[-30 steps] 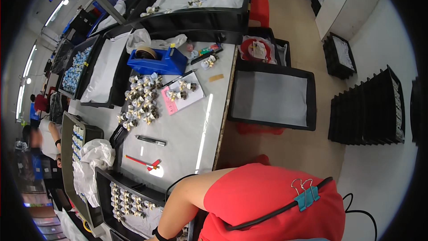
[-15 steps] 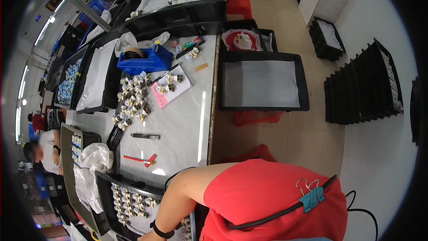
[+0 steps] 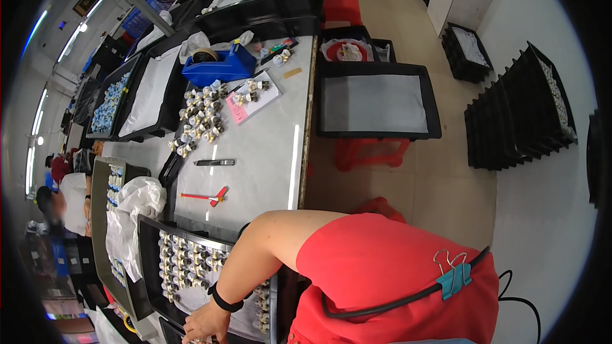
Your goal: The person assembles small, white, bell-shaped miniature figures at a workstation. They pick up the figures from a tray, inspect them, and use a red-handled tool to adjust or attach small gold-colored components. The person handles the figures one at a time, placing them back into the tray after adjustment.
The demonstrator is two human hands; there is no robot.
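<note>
A person in a red top [image 3: 382, 248] extends the right hand [image 3: 207, 322] over the lower part of a black tray [image 3: 150, 274] of small figurines [image 3: 195, 261], a dark band [image 3: 227, 304] circling the wrist. The fingers [image 3: 189, 331] bend downward at the lower edge of the view; whether they pinch a figurine cannot be told. The left hand lies outside the view. The figurines sit in rows on a white liner [image 3: 189, 299], to either side of the forearm: tiny pieces with pale grey-blue tops, cream-white middles, touches of gold and dark brown parts. Similar ones crowd together on the grey bench [image 3: 268, 165], just beside a blue tape dispenser [image 3: 220, 71], and a few rest on a white notepad [image 3: 264, 102]. A pink slip [image 3: 237, 113] at the notepad's edge bears dark marks, too small to make out. A dark slim tool [image 3: 215, 162] and a red-handled one [image 3: 218, 197] lie apart on the bench.
</note>
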